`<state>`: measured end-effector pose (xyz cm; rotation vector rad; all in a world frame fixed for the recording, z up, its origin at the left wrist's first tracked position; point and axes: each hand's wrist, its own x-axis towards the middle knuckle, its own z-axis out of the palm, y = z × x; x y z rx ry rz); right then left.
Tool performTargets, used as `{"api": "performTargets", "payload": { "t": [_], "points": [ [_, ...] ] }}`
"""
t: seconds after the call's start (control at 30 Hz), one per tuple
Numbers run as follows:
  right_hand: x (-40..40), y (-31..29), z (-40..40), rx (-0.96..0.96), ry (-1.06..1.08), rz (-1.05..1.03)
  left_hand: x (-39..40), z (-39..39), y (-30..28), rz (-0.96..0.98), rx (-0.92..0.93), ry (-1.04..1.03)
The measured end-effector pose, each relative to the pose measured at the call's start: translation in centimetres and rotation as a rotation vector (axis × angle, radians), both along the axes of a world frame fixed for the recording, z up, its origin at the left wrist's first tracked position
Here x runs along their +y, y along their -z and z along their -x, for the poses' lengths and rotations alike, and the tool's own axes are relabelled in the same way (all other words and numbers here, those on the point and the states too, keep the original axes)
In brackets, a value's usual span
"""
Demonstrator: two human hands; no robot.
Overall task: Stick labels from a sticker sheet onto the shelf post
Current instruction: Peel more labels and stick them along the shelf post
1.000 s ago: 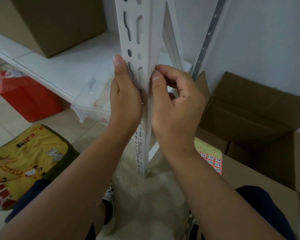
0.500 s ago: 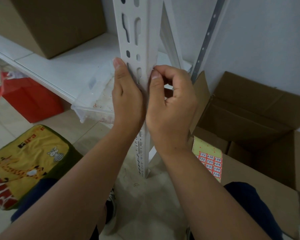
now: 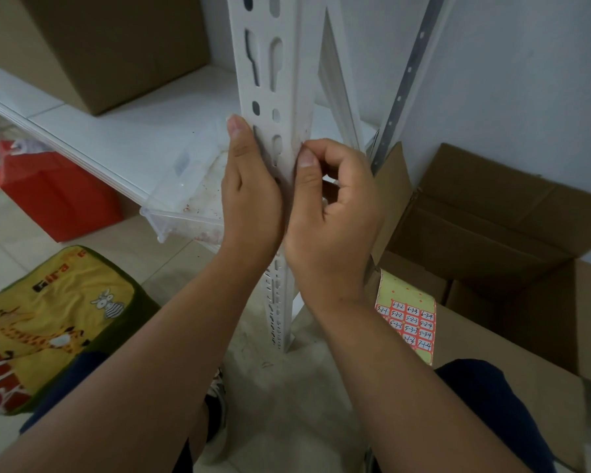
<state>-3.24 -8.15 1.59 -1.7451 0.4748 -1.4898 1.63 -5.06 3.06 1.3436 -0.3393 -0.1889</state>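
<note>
Head view: the left hand [image 3: 251, 196] lies flat along the shelf post [image 3: 280, 97], grip open; the right hand [image 3: 335, 213], fingers curled closed, thumb-presses its corner.

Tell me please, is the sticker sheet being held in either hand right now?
No, the sticker sheet lies on the cardboard box at the right, while the left hand and right hand are on the shelf post.

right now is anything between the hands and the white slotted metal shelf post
Nothing visible is. The left hand lies flat against the white slotted metal shelf post, and the right hand has its thumb pressed on the post's corner edge. Whether a label sits under the thumb cannot be seen.
</note>
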Motion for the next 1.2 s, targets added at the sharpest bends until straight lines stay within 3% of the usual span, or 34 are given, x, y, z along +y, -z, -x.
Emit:
{"api": "performTargets", "payload": {
  "t": [0.17,0.73,0.9,1.2],
  "points": [
    [-0.15,-0.39,0.36,-0.036,-0.022,-0.054,0.23,-0.23,-0.2,0.03,0.026,0.023],
    [-0.59,-0.61,0.76,0.043,-0.078,0.097,0.05,0.15,-0.27,0.034,-0.013,-0.006],
    [-0.54,-0.81,0.87,0.001,-0.107,-0.035,0.23,-0.05,-0.18,-0.027,-0.001,0.003],
    [-0.58,-0.41,0.38,0.03,0.045,0.258,0.28,0.1,-0.29,0.04,-0.003,0.014]
  ]
}}
